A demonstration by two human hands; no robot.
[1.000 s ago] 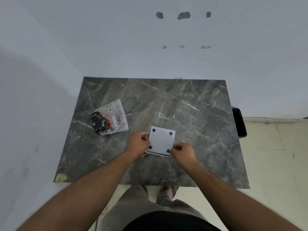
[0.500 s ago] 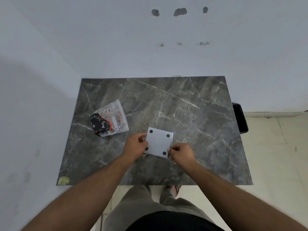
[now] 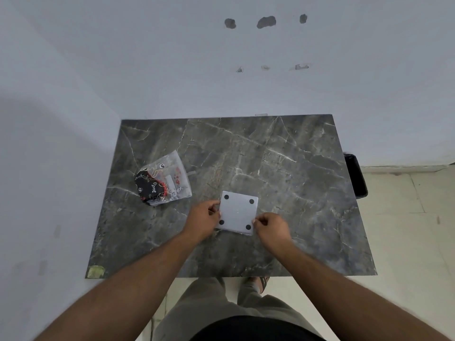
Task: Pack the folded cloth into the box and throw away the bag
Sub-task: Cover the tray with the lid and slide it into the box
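- Box (image 3: 238, 212): flat, square, pale grey, four black dots near its corners; sat on the dark marble table (image 3: 283, 168), near the front edge, about centre.
- Left hand (image 3: 203, 219) gripped the box's left edge, fingers curled closed on it.
- Right hand (image 3: 272, 228) pinched the box's near right corner, thumb and fingers closed on it.
- Whether the box was lifted or flat on the table: couldn't tell.
- Bag (image 3: 170, 179): clear plastic with printed marks, lay on the table left of the box, well apart from both hands.
- Folded cloth (image 3: 150, 188): black with red and white pattern, was inside the bag at its left end.
- Black bin (image 3: 357, 175) stood on the floor, just beside the table's right edge.
- Yellowish tape patch (image 3: 96, 271) was stuck at the table's near left corner.
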